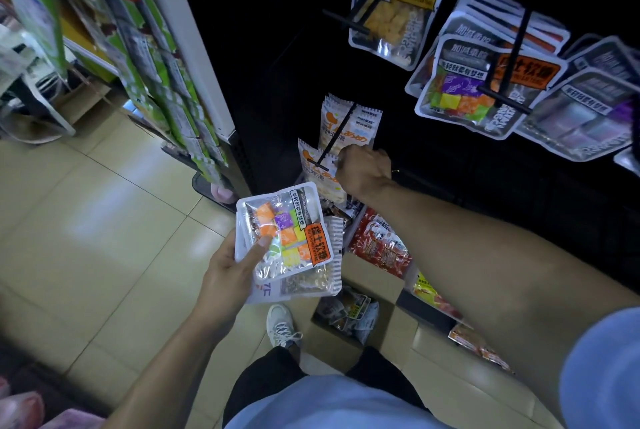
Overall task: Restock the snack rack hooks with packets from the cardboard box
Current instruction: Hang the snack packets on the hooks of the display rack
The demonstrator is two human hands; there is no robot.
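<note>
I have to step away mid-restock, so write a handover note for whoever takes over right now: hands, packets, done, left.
Left hand: holds a stack of packets, colourful soft-candy pack on top.
Right hand: curled at the low hook, gripping the orange-and-white packet at that hook; whether it is fully threaded cannot be told.
Cardboard box is open on the floor by the shoe, packets still inside.
Done: upper hooks carry packets.
Left: seat this packet, hang the left-hand stack, then empty the box.
</note>
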